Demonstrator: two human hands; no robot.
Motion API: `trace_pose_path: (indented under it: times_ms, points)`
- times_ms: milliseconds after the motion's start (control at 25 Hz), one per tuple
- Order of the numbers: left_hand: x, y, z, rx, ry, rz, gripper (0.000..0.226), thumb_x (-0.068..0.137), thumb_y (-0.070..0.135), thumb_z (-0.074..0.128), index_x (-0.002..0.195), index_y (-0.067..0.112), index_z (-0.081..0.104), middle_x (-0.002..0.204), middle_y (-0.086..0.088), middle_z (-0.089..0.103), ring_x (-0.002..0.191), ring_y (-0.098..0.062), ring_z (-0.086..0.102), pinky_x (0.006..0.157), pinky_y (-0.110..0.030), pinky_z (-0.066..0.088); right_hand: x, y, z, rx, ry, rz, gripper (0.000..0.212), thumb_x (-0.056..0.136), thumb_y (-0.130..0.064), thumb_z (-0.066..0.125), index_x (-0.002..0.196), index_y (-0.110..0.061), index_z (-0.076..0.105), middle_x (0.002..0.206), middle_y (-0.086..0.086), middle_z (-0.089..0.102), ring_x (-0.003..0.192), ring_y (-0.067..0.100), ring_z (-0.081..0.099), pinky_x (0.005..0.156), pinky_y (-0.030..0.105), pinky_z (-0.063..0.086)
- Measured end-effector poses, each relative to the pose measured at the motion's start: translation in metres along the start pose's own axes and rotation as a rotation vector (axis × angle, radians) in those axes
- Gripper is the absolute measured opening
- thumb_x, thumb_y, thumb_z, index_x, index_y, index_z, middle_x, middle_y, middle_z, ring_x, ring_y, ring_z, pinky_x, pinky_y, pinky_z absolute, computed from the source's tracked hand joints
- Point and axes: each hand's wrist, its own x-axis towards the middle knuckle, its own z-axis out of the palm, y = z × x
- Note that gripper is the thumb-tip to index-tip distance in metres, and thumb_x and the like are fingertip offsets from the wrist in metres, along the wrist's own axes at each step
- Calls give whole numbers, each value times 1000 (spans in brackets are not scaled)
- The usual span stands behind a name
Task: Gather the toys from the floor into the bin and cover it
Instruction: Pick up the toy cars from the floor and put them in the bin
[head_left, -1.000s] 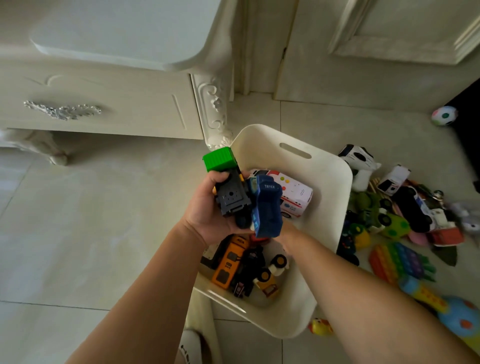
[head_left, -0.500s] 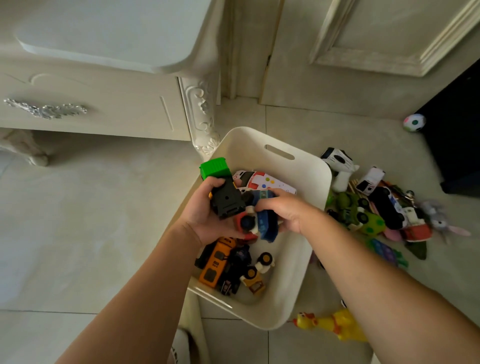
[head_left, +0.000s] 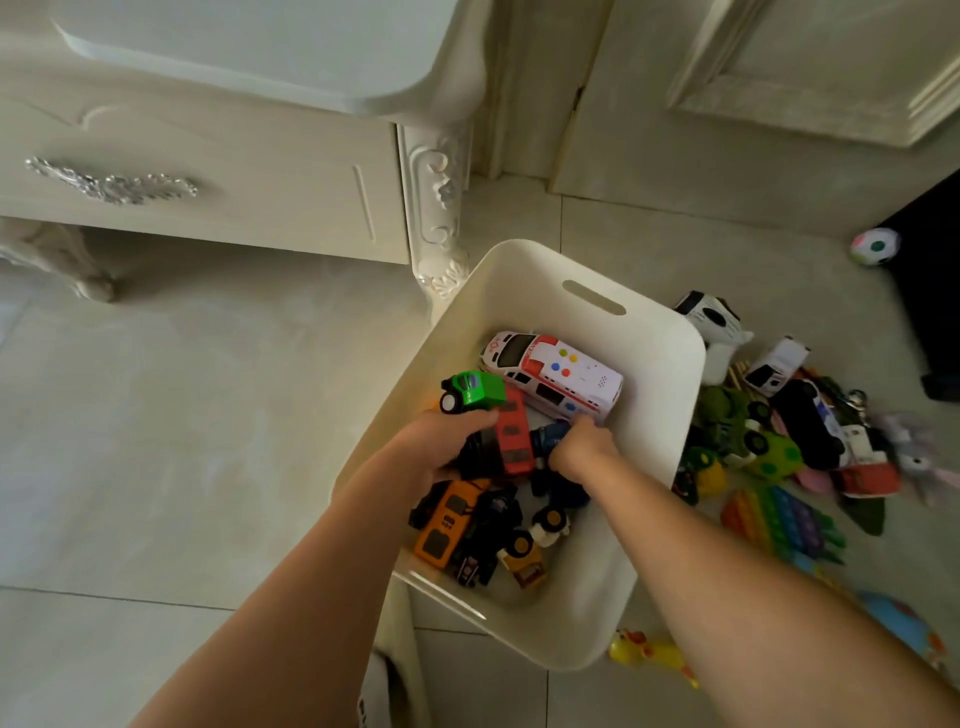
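A white bin (head_left: 524, 296) stands on the tiled floor with several toy vehicles inside: a white ambulance (head_left: 558, 374), a red bus (head_left: 513, 439) and an orange truck (head_left: 448, 525). Both my hands are down inside it. My left hand (head_left: 441, 441) grips a dark toy truck with a green cab (head_left: 475, 389) at its fingertips. My right hand (head_left: 584, 447) has its fingers curled over a blue toy car (head_left: 549, 434), which lies low among the other toys. A heap of toys (head_left: 779, 441) lies on the floor right of the bin. No lid is in view.
A cream cabinet (head_left: 234, 182) with a carved leg stands just left of the bin's far corner. A rainbow pop toy (head_left: 779, 519), a yellow duck (head_left: 649, 649), a small ball (head_left: 875, 247) and a dark object (head_left: 935, 291) lie to the right. A door (head_left: 779, 114) is behind.
Both hands have dropped from above the bin down into it, carrying the green-and-black truck and the blue car with them. A red bus now shows between the hands.
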Motion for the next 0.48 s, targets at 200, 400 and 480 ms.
trace_pose_path:
  times_ms: [200, 400, 480]
  points:
    - [-14, -4, 5, 22, -87, 17, 44, 75, 17, 80, 114, 20, 58, 105, -11, 70, 93, -26, 70, 81, -46, 58, -51, -15, -27, 469, -84, -429, 54, 93, -53, 46, 140, -26, 43, 133, -6, 50, 122, 17, 46, 102, 35, 39]
    - [-41, 7, 3, 262, -226, 14, 40, 81, -4, 62, 115, 16, 58, 124, -11, 60, 111, -28, 59, 87, -40, 55, -73, 4, -17, 621, -340, -278, 60, 78, -28, 76, 128, -20, 45, 111, 5, 62, 101, 27, 64, 80, 45, 59]
    - [-45, 14, -4, 352, -46, 128, 45, 88, -2, 56, 130, 11, 54, 137, -10, 52, 125, -29, 52, 82, -28, 53, -77, 10, 4, 616, -436, -139, 66, 78, -17, 74, 133, -10, 39, 117, 14, 61, 97, 31, 67, 67, 41, 61]
